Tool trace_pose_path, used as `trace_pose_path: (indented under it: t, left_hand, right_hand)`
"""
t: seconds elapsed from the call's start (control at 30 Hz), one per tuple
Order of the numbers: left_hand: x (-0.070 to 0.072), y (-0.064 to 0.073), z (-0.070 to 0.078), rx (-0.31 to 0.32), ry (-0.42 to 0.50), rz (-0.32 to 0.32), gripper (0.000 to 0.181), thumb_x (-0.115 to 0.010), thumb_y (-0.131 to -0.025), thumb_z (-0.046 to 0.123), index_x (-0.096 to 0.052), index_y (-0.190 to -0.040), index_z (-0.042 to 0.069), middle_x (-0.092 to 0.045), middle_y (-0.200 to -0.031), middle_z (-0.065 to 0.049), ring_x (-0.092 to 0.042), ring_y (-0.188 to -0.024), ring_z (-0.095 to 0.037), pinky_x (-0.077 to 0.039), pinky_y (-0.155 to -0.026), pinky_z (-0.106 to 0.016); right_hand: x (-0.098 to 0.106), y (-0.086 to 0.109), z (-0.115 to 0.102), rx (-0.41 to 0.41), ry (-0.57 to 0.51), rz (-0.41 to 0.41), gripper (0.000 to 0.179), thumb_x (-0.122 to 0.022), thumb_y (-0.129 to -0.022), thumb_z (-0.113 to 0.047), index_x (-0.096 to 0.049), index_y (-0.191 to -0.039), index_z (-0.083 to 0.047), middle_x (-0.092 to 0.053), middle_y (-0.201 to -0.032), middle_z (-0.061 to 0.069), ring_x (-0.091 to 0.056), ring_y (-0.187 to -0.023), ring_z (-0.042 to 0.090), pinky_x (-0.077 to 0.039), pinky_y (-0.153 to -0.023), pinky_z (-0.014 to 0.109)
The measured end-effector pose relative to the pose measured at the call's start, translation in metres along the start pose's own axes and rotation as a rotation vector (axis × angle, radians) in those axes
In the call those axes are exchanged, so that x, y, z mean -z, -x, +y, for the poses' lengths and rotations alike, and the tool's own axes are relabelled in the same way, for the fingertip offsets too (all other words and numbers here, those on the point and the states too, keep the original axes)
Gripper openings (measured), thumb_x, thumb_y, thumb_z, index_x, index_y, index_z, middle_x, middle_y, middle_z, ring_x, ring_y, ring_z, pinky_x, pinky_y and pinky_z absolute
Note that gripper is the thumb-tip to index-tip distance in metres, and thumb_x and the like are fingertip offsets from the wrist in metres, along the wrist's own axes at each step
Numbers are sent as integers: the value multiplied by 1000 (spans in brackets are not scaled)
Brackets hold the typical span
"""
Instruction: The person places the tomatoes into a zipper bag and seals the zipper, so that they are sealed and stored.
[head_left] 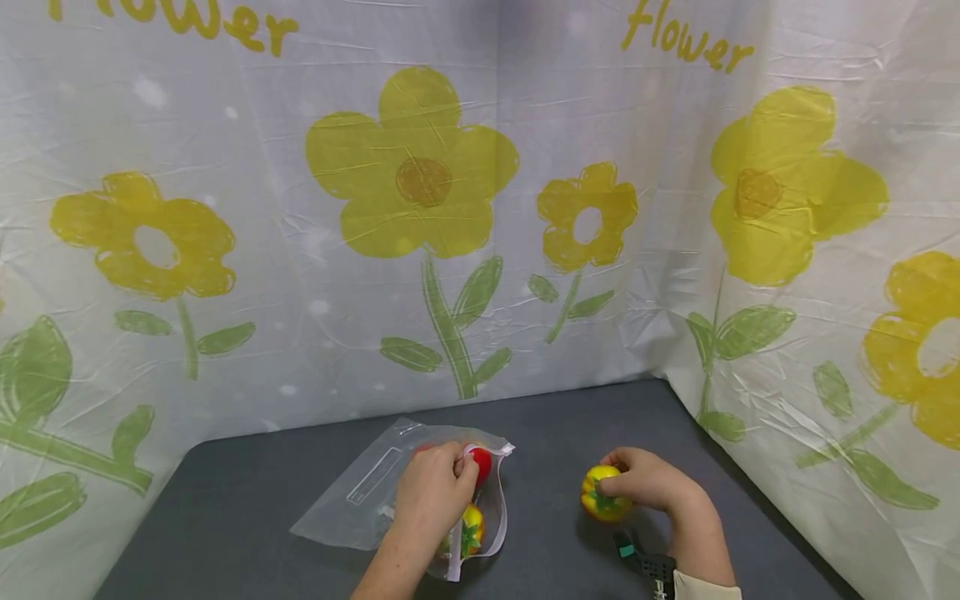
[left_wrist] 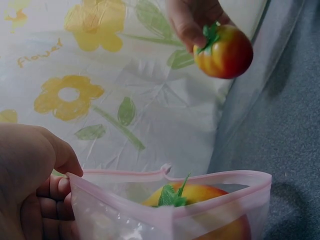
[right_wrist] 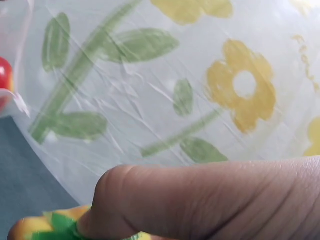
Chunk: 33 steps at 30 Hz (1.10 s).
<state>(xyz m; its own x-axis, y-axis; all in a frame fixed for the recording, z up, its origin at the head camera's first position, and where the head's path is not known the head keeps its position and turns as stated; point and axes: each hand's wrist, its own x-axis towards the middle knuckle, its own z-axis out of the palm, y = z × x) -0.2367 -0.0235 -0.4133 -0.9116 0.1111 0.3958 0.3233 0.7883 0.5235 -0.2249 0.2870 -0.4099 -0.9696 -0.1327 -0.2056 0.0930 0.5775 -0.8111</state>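
Note:
My left hand pinches the rim of a clear zip bag with a pink closure, left of centre on the table. The bag's mouth gapes towards the right. Inside are a red round item and a yellow-red toy tomato with green leaves; plastic and my hand cover part of the contents. To the right of the bag, apart from it, my right hand holds another yellow-red toy tomato between thumb and fingers. Its green leafy top shows beside the thumb in the right wrist view.
The dark grey table carries the bag. Behind it and along its right side hangs a whitish curtain printed with yellow flowers. A dark strap is on the right wrist.

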Motion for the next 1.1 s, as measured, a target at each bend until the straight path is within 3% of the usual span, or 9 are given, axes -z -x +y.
trace_pose_path:
  t: [0.17, 0.57, 1.1]
  left_hand:
    - [0, 0, 1, 10, -3, -10, 32, -65, -89, 21, -47, -64, 17, -38, -56, 5, -43, -54, -14, -37, -52, -30]
    - [-1, 0, 1, 1, 2, -5, 32, -66, -89, 20, -46, -64, 17, -37, -56, 5, -41, -53, -14, -36, -52, -29]
    - [-4, 0, -1, -16, 2, 8, 34, -66, -89, 20, -44, -62, 18, -34, -56, 6, -38, -50, -13, -32, -50, -28]
  right_hand:
    - [-8, -3, -10, 62, 50, -24, 40, -71, -85, -17, -64, -117, 7, -64, -102, 9, -61, -88, 22, -53, -78, 42]
    - [-23, -8, -26, 152, 2, -92, 42, -72, -89, -25, -65, -118, 5, -66, -103, 8, -63, -86, 20, -55, -77, 44]
    - [-50, -20, -43, 216, 10, -68, 43, -76, -90, -35, -67, -113, 0, -66, -92, 5, -63, -79, 19, -57, -72, 43]
